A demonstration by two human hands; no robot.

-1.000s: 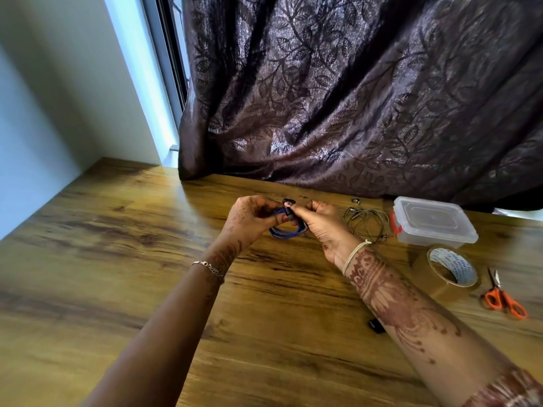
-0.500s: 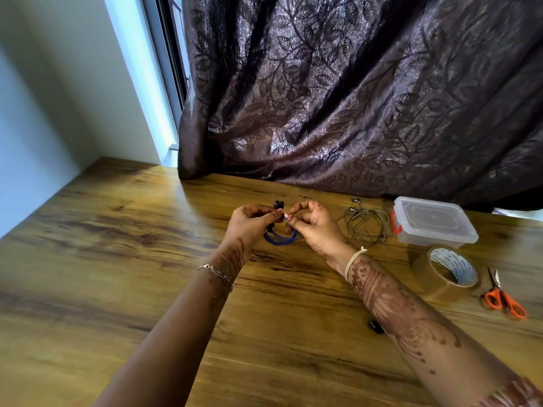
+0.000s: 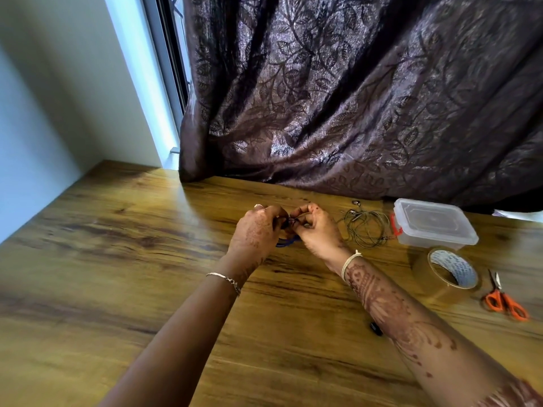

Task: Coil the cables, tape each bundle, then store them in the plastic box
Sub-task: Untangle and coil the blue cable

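Over the table (image 3: pixel 117 259), left hand (image 3: pixel 258 232) and right hand (image 3: pixel 320 230) pinch a blue cable (image 3: pixel 286 244) mostly hidden behind them

— What sort of place is this?
— A room in a home, I'd say. A heavy brown leaf-patterned curtain (image 3: pixel 352 98) hangs over a window frame (image 3: pixel 172 54) showing at its left edge.
— And under the curtain?
— A wood-grain table (image 3: pixel 117 259) runs up to its hem, with a plain pale wall (image 3: pixel 44 98) left of it. Below its right end lie household bits: a plastic box (image 3: pixel 435 227), a tape roll (image 3: pixel 452 270) and orange scissors (image 3: pixel 503 301).
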